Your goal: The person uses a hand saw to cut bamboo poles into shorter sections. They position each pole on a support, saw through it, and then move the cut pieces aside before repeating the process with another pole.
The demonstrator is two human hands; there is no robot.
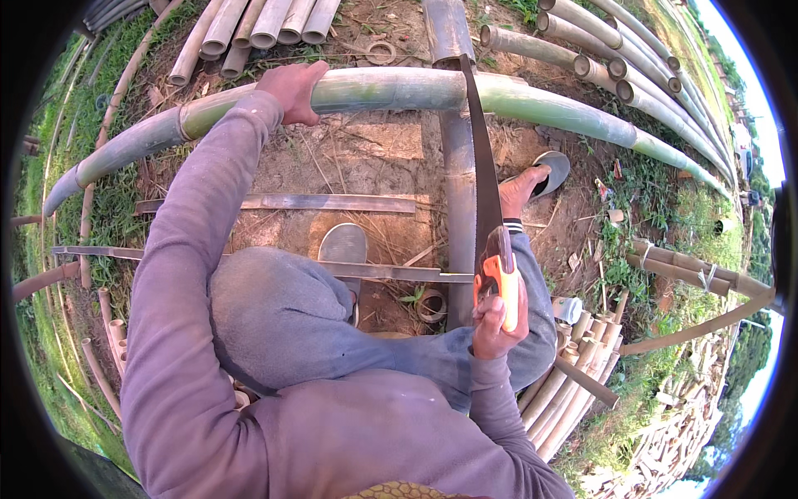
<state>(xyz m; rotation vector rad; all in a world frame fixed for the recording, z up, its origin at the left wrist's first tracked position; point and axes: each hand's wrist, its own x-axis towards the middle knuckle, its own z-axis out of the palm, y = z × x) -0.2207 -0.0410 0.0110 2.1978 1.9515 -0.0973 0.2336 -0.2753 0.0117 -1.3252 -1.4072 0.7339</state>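
A long greenish bamboo pole (378, 89) lies crosswise in front of me, over another bamboo pole (459, 179) that runs away from me. My left hand (293, 90) grips the crosswise pole from above, left of its middle. In my right hand (499, 320) is the orange and yellow handle of a hand saw (484, 187), fingers wrapped round it. The dark blade points away from me, and its far part meets the crosswise pole right above the lower pole. Whether the teeth have entered the bamboo cannot be made out.
Cut bamboo poles lie in stacks at the far left (270, 25) and far right (632, 62). Split bamboo strips (332, 203) cross the dirt near my sandalled feet. Shorter bamboo pieces (573, 387) are piled at my right, close to a white cup (568, 309).
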